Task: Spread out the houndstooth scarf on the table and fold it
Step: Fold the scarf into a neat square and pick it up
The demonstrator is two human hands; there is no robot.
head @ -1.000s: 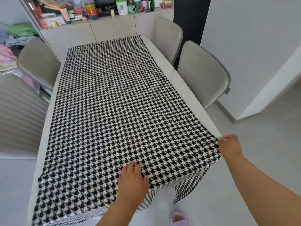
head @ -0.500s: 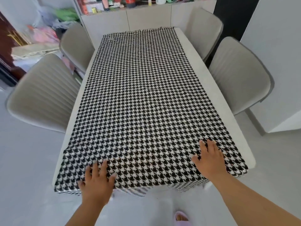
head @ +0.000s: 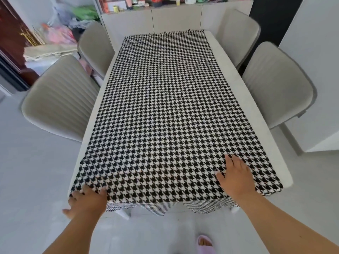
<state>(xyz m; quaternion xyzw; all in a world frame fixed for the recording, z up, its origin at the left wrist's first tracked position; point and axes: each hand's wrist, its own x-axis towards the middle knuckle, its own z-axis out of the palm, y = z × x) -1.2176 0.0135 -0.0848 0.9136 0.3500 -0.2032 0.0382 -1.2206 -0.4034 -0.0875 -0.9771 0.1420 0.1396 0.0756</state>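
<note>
The black-and-white houndstooth scarf (head: pixel 165 114) lies flat along the pale table (head: pixel 256 114), its fringed far end at the table's far edge and its near end hanging over the near edge. My left hand (head: pixel 86 202) rests at the scarf's near left corner, fingertips on the cloth and thumb out to the left, off the table. My right hand (head: pixel 234 176) lies palm down, fingers apart, on the scarf near its near right corner. Neither hand holds the cloth.
Two grey chairs stand on the left (head: pixel 60 99) and two on the right (head: pixel 277 85), close to the table. A cabinet (head: pixel 174 17) with bottles on top lies beyond the far end. A pink slipper (head: pixel 205 244) shows on the floor below.
My left hand has slid left along the near edge to the scarf's corner. My right hand has stayed flat near the right corner, after letting go of the scarf's right edge a second ago.
</note>
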